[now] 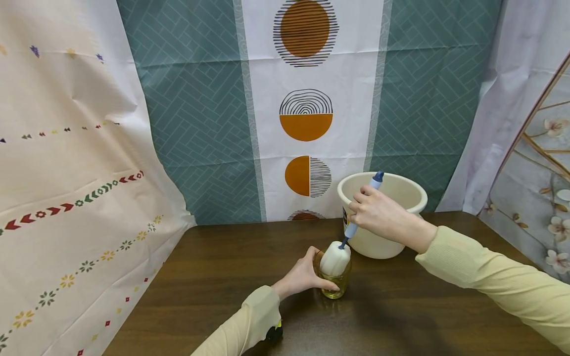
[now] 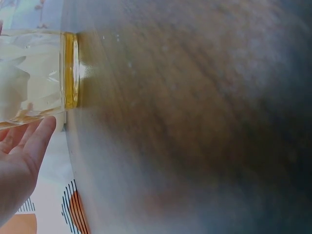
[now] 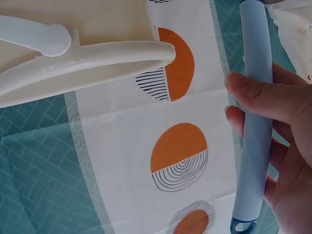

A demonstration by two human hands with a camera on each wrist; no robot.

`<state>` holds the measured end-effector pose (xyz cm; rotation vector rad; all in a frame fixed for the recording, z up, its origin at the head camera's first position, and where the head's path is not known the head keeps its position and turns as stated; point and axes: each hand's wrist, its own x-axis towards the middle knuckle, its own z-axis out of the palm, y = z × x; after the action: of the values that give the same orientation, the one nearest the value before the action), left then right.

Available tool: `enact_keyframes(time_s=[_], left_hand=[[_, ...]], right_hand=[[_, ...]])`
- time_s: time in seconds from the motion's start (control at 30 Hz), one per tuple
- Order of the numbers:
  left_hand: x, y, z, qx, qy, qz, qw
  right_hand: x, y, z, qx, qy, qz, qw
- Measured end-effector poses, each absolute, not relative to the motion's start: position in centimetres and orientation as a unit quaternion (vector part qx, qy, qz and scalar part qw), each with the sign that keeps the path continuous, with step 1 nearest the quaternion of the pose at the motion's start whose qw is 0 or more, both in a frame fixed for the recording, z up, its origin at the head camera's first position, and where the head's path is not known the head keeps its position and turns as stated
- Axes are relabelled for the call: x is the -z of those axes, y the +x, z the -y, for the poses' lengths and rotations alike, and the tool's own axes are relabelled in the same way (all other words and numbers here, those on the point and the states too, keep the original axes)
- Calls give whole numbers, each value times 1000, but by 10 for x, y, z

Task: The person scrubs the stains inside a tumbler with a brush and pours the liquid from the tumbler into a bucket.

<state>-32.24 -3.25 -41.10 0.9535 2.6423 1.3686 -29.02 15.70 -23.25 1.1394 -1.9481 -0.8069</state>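
Observation:
My left hand (image 1: 306, 275) grips an amber drinking glass (image 1: 335, 292) on the table, thumb at its near side. In the left wrist view, fingers (image 2: 40, 141) lie along the wall of the glass (image 2: 46, 73). Inside its mouth sits the white sponge head (image 1: 334, 259) of a cup brush, its upper part above the rim. The brush's light blue handle (image 1: 351, 230) slants up to the right, and my right hand (image 1: 378, 211) holds it near the upper end. Thumb and fingers wrap around the handle (image 3: 257, 63) in the right wrist view.
A cream bucket (image 1: 383, 246) stands just behind the right hand, at the back right of the brown wooden table (image 1: 213, 277). Patterned cloths (image 1: 200, 123) hang behind the table and at both sides. The bucket's white handle (image 3: 34, 34) shows in the right wrist view.

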Motion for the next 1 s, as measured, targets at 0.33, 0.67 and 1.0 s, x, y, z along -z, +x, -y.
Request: enact_keyframes(time_s=[0.33,0.67,1.0], left_hand=[[410,-322,32,-440,306,-844,13],[412,-322,32,-439,303,-846,15],[412,-321,32,-446,311,-839,3]], right_hand=[[231,-288,-157,320,445,755,360],[230,-285,-158,325,447,758,347],[230,-281,-159,310,453,764,339]])
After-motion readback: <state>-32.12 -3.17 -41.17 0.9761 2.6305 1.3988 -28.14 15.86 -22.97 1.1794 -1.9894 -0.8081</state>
